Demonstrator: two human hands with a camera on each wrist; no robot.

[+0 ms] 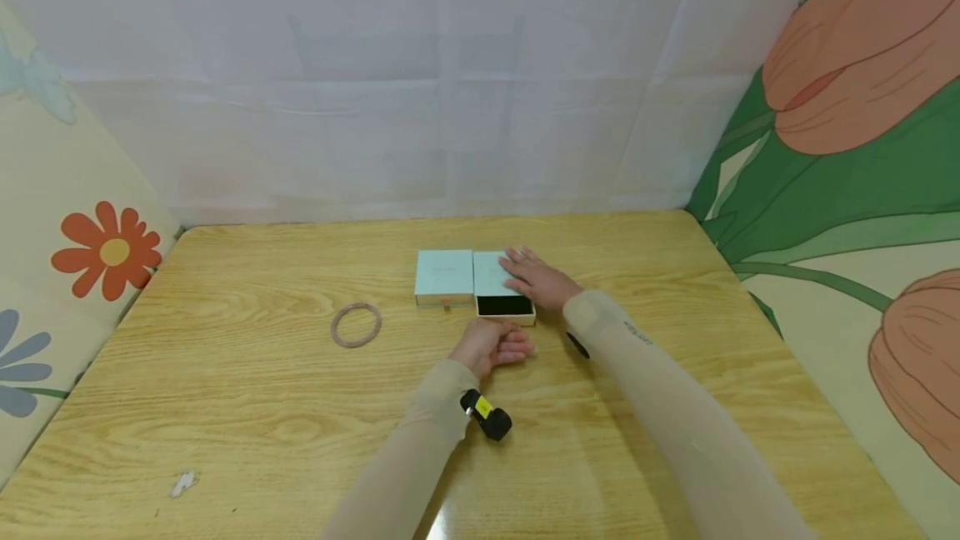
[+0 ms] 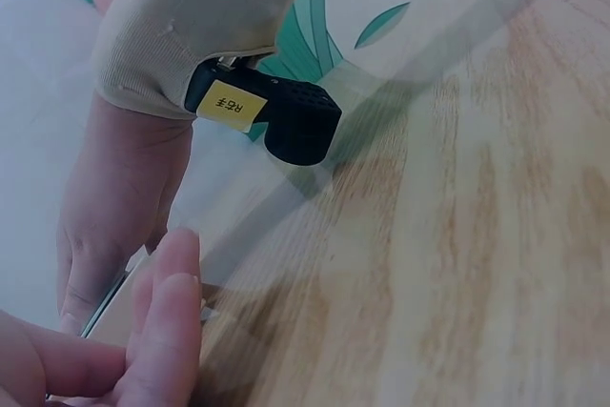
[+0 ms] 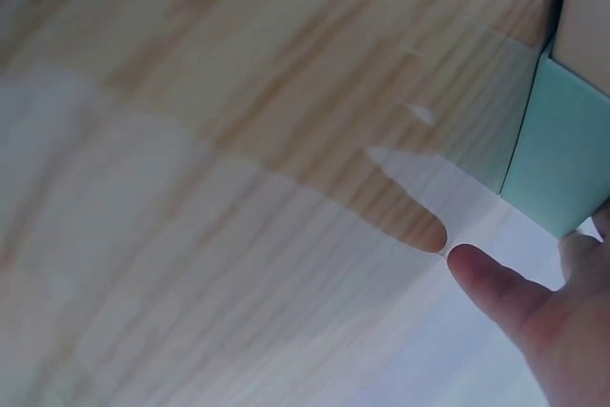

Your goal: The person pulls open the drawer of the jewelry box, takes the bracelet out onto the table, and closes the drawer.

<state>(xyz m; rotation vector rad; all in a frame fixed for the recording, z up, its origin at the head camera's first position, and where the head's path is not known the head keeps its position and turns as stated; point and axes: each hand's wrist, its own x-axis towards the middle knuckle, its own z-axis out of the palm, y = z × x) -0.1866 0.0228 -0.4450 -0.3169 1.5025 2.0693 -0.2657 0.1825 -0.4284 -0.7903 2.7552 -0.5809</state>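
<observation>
- Pinkish bangle [image 1: 356,325], left.
- My left hand [image 1: 489,347], just at the drawer [image 1: 522,319] front; pinch hidden, can't tell.
- Blue right-hand box [image 1: 489,277], far centre: likely light, stiff card; draw by its front edge.
- My right hand [image 1: 542,282]: straight fingers on top.

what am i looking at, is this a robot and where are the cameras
No machine here: just a person's bare hands, the left hand and right hand. The wide picture comes from a camera worn on the head; the other two from small black cameras on the wrists. On the wooden table lie a pinkish ring and two pale blue boxes side by side. The right hand rests on the right-hand box, whose drawer is partly out. The left hand is at the drawer's front; whether it pinches anything is unclear.
</observation>
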